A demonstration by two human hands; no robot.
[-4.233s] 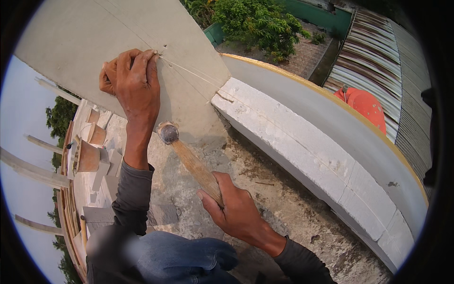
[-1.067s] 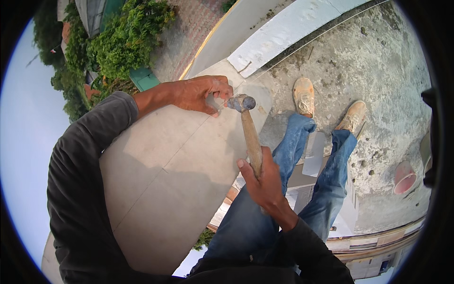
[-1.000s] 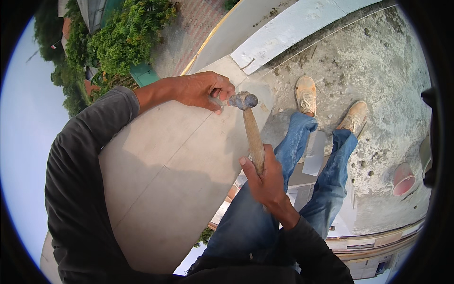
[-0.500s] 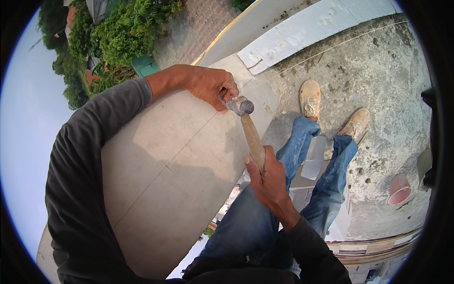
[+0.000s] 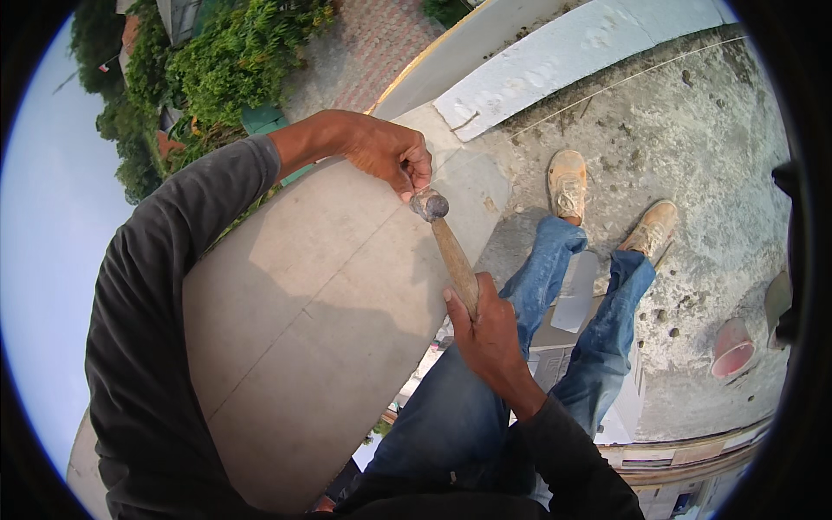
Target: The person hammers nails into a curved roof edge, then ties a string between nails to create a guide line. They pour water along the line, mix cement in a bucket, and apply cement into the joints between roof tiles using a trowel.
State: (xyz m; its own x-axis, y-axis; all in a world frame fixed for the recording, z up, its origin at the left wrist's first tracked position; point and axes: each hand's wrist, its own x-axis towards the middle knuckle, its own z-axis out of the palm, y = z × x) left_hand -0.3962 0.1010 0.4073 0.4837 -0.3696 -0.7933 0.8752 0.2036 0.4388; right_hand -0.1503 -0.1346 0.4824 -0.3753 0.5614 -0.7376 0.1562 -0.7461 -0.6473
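Observation:
My left hand [image 5: 392, 158] is closed in a pinch at the upper part of a pale flat slab [image 5: 303, 277] with a thin line across it. What its fingertips hold is too small and hidden to make out; a light string seems to run near them. The metal head of a hammer [image 5: 431, 205] is right by those fingertips, partly over whatever is there. My right hand [image 5: 485, 334] is wrapped round the wooden handle [image 5: 455, 260], lower down over my jeans.
A white block ledge [image 5: 546, 61] lines the curved parapet [image 5: 407, 82], with a taut string beside it. My shoes [image 5: 568, 186] stand on rough, pebbly concrete [image 5: 702, 217]. A pink bucket [image 5: 732, 347] lies at the right. Trees [image 5: 221, 61] and paving are below, beyond the edge.
Since the oldest frame the view has turned and the hammer head has come to my left fingertips. Over the last second those fingers have drawn closer together and the head has shifted slightly down-left.

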